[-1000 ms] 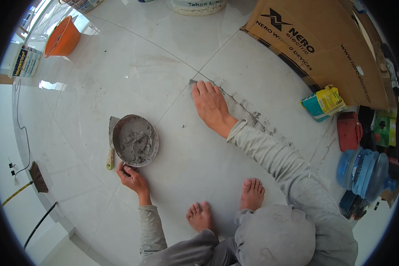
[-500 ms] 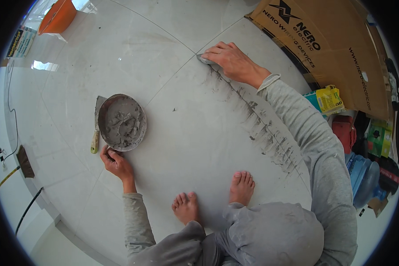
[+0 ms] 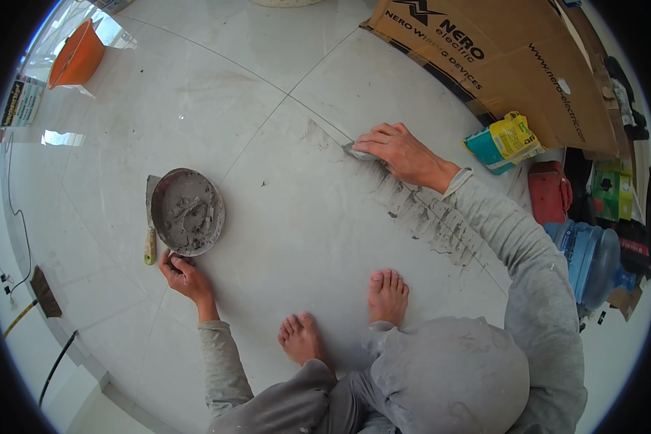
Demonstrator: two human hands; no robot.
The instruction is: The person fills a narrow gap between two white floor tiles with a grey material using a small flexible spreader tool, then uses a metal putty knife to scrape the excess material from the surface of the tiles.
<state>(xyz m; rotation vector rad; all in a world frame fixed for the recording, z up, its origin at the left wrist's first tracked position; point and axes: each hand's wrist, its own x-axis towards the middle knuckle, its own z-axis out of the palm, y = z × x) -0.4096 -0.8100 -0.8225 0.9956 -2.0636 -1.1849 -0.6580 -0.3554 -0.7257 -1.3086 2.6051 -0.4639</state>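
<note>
My right hand (image 3: 406,155) is closed on a small flat grey scraper (image 3: 359,152), its edge pressed to a tile joint on the right. Dark grey grout (image 3: 427,220) is smeared in streaks along that joint, on the near side of the hand. At the left, my left hand (image 3: 187,279) pinches the near rim of a round pan (image 3: 220,230). Wet grey grout (image 3: 188,211) fills much of the pan. Against the pan's left side rests a putty knife (image 3: 150,235) with a worn yellow-green handle, its blade partly hidden by the pan.
A large cardboard box (image 3: 499,65) stands at the far right. Beside it are a yellow-and-teal bag (image 3: 505,142), a red case (image 3: 550,192) and a blue water bottle (image 3: 589,260). An orange basin (image 3: 77,56) sits far left. My bare feet (image 3: 388,296) are on the pale tiles.
My right hand has drawn the scraper along the joint, away from the tile crossing and nearer to me. A faint smear shows beside the stretch it left. My left hand stays at the pan's rim.
</note>
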